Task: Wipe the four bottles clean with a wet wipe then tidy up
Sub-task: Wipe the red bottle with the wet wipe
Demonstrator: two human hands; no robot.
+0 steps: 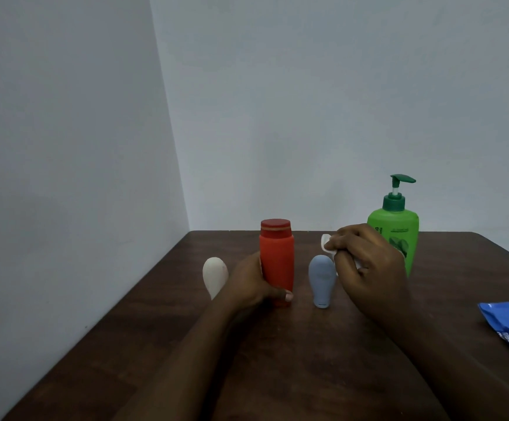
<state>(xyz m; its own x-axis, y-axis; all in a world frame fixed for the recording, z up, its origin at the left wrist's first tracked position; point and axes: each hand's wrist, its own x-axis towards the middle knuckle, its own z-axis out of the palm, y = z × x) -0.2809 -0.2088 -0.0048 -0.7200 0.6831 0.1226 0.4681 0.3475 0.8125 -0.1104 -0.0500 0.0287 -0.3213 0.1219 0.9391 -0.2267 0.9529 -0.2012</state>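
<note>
head view: four bottles [322,281], one wet wipe [326,242], two hands [368,268].

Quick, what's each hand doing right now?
Left hand: grips the red bottle.
Right hand: holds a white wet wipe.

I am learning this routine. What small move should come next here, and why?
Probably bring the right hand with the wipe across to the red bottle and rub its side: the left hand grips that bottle upright, and the wipe is held close beside it.
</note>
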